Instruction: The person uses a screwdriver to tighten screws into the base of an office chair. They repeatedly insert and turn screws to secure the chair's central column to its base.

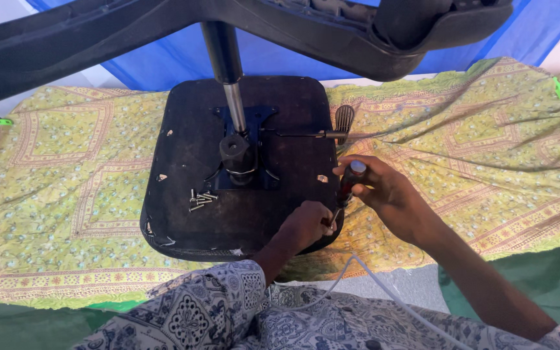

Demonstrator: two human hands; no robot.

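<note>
I see the screwdriver (347,188) standing nearly upright at the near right edge of the upturned black chair seat (183,194), which lies on the yellow-green cloth (487,155). My right hand (384,191) has its grip clenched on the handle; my left hand (306,223) pinches at the tip. I judge a screw is being driven or seated here; it needs steady downward pressure. Loose screws (201,199) lie near the mounting plate (244,146).

The upturned chair seat (241,162) is covered in matt black, slightly scuffed fabric. A shiny metal column (233,104) and small bright metal screws (201,199) are seen. The table is draped in soft, printed yellow-green cloth (474,142).
</note>
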